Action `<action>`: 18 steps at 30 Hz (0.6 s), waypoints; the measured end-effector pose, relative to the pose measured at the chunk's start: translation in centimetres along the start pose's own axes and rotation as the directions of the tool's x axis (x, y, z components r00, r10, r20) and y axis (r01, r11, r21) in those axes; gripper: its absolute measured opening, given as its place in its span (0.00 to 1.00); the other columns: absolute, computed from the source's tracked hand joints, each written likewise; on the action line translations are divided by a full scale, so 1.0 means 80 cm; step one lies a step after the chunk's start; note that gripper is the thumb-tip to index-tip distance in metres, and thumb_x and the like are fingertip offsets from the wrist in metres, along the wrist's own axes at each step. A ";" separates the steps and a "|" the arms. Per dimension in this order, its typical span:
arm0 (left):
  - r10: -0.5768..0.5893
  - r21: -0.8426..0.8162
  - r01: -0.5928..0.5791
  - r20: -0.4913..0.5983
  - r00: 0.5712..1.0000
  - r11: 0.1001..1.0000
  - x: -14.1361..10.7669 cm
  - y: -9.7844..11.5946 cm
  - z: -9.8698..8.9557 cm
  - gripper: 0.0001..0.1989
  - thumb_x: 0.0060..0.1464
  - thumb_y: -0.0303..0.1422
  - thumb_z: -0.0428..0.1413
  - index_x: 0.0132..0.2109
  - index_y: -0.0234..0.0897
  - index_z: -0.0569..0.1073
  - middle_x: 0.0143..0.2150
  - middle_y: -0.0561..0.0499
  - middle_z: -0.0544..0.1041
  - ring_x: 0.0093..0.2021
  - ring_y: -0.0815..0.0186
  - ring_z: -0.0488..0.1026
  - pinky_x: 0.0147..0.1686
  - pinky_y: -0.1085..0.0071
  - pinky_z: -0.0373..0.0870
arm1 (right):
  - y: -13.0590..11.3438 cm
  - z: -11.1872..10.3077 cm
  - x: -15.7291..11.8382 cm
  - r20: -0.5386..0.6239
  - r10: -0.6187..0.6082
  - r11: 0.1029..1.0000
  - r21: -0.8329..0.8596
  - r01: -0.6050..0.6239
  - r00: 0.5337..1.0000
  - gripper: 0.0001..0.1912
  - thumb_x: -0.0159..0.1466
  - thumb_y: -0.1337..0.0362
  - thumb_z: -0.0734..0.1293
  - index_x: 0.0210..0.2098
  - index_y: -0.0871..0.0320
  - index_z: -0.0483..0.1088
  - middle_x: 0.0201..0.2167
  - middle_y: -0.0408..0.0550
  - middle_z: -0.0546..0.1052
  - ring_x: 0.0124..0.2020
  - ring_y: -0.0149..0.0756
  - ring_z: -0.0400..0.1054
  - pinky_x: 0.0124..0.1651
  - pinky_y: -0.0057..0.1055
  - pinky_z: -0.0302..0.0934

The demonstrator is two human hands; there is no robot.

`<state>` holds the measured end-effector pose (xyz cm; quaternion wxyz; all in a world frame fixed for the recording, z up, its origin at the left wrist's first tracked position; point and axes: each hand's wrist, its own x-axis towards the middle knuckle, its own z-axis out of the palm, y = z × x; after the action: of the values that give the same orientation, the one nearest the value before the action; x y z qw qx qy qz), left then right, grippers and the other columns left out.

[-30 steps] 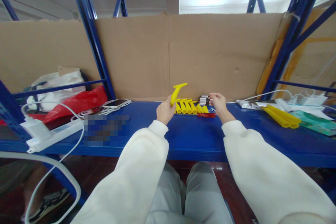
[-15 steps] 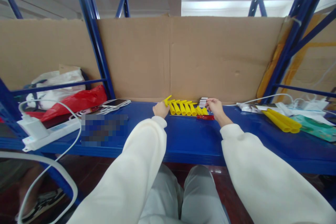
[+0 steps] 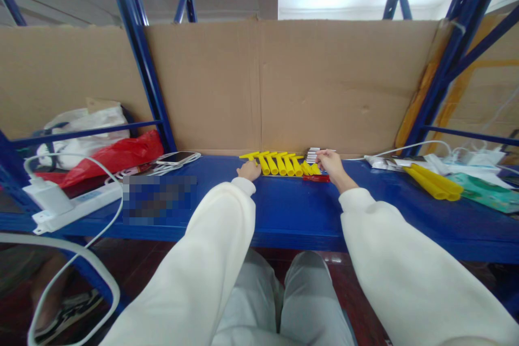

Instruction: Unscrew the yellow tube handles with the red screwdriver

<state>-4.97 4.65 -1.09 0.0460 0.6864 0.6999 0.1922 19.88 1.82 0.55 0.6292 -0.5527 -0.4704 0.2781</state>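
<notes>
On the blue shelf top (image 3: 298, 211), near the cardboard, several yellow T-shaped handles (image 3: 280, 163) lie side by side in a slanted row. At the row's left end, my left hand (image 3: 250, 171) is closed on another yellow T-shaped handle (image 3: 248, 155), its crossbar showing above the fingers. My right hand (image 3: 330, 162) is pinched beside a small stack of white-and-dark strips (image 3: 312, 155); whatever its fingertips hold is too small to make out. Small yellow pieces (image 3: 307, 168) and a flat red item (image 3: 317, 178) lie just left of that hand.
Two yellow tubes (image 3: 433, 182) and a green packet (image 3: 482, 192) lie at the right. On the left are a phone (image 3: 177, 158), a white power strip (image 3: 81, 207) with cables and a red bag (image 3: 117, 155). Cardboard (image 3: 308, 86) stands behind, between blue posts.
The handle in my left hand has turned from a steep slant to nearly level and moved slightly left. My right hand stays by the strips, where a thin strip now shows above its fingers.
</notes>
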 end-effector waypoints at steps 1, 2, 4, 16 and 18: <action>-0.001 -0.009 0.001 0.002 1.000 1.000 0.001 0.000 0.000 0.23 0.65 0.33 0.44 0.62 0.34 0.73 0.65 0.35 0.73 0.64 0.48 0.71 0.60 0.49 0.66 | 0.001 0.000 0.000 0.003 -0.002 1.000 -0.002 0.002 1.000 0.09 0.57 0.78 0.62 0.30 0.58 0.67 0.15 0.35 0.68 0.13 0.23 0.56 0.16 0.19 0.49; -0.002 -0.019 0.002 0.001 1.000 1.000 0.002 -0.001 0.001 0.24 0.64 0.33 0.44 0.62 0.34 0.73 0.65 0.35 0.73 0.65 0.48 0.71 0.60 0.48 0.66 | 0.001 0.000 0.001 0.007 -0.005 1.000 -0.004 0.005 1.000 0.08 0.57 0.78 0.63 0.30 0.58 0.67 0.15 0.35 0.68 0.14 0.23 0.57 0.16 0.19 0.49; -0.003 -0.041 0.003 -0.001 1.000 0.999 0.003 -0.002 0.002 0.23 0.64 0.34 0.45 0.62 0.35 0.73 0.65 0.35 0.73 0.65 0.47 0.70 0.60 0.46 0.66 | 0.003 0.000 0.003 0.018 -0.015 1.000 -0.009 0.016 1.000 0.08 0.56 0.77 0.64 0.30 0.58 0.67 0.16 0.35 0.68 0.14 0.23 0.58 0.17 0.19 0.51; 0.078 -0.234 -0.141 -0.258 0.963 0.962 -0.011 0.002 -0.009 0.22 0.64 0.32 0.51 0.62 0.40 0.75 0.67 0.41 0.72 0.68 0.48 0.67 0.65 0.46 0.62 | 0.038 -0.031 0.033 0.239 -0.284 0.795 -0.483 0.368 0.928 0.04 0.57 0.69 0.68 0.29 0.57 0.76 0.28 0.47 0.81 0.34 0.38 0.75 0.42 0.33 0.69; 0.058 -0.266 -0.148 -0.318 0.946 0.953 -0.019 0.002 -0.015 0.20 0.63 0.31 0.51 0.60 0.39 0.76 0.66 0.41 0.74 0.66 0.50 0.68 0.64 0.48 0.62 | 0.046 -0.037 0.033 0.377 -0.310 0.689 -0.544 0.479 0.873 0.03 0.57 0.65 0.71 0.30 0.55 0.78 0.32 0.47 0.83 0.39 0.41 0.76 0.45 0.35 0.69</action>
<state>-5.15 2.91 -0.28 0.0252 0.6700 0.6263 0.3978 24.21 3.67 -2.04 0.3901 -0.5724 -0.7204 0.0326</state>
